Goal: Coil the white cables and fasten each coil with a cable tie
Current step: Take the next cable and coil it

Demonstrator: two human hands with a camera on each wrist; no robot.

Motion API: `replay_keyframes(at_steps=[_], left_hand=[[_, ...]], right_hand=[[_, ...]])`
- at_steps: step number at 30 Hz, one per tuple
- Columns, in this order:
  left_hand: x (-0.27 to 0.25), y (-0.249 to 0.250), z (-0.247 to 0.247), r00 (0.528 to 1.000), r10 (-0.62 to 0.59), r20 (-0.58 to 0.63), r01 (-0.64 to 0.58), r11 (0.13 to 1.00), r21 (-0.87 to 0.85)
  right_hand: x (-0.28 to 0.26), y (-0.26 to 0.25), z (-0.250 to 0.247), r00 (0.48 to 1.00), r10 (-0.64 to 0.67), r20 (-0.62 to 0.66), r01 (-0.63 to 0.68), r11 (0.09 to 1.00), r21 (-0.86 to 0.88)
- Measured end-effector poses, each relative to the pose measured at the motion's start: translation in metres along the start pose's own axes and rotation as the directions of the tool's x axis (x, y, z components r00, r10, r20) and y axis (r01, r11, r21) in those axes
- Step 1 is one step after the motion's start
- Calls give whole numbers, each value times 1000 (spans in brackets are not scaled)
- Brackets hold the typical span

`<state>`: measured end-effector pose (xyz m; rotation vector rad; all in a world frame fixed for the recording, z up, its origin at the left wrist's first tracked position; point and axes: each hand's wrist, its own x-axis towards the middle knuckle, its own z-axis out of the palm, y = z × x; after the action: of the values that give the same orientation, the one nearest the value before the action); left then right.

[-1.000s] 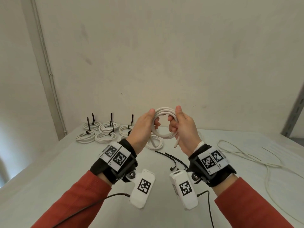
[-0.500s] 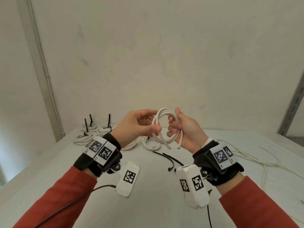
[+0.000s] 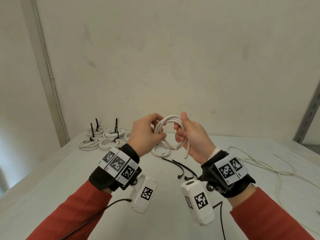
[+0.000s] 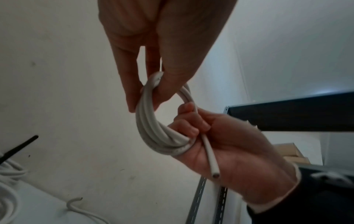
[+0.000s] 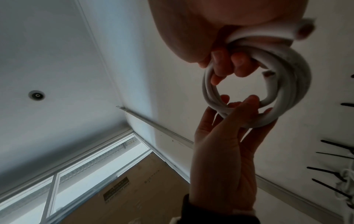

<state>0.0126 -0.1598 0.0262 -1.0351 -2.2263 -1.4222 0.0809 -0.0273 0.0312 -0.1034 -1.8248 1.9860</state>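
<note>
Tied coils (image 3: 103,137) far left on table (image 3: 52,179), cable ties (image 3: 180,166) centre, loose cable (image 3: 259,163) right

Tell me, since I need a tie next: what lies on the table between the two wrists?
In the head view, loose black cable ties lie on the white table between the wrists, below the coil held by both hands.

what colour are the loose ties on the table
Black; the loose ties show best in the head view.

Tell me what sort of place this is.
Probably a bare workroom or storeroom: a plain white table against an unpainted wall, slotted metal shelving uprights, a cardboard box, and tied cable coils lined up in batches.
</note>
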Motion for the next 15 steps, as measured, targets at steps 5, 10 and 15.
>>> replay_keyframes(at_steps=[5,10,15], left_hand=[[0,3,4,996,72,-43,-67,991,117],[-2,6,1,998,45,50,-47,998,32],[0,8,-6,942,-119,314,176,971,-160]], right_hand=[[-4,-4,6,997,-77,-13,75,990,-121],[-3,-6,6,992,-122,15,122,979,-162],[9,2,1,996,-83,-24,77,979,-189]])
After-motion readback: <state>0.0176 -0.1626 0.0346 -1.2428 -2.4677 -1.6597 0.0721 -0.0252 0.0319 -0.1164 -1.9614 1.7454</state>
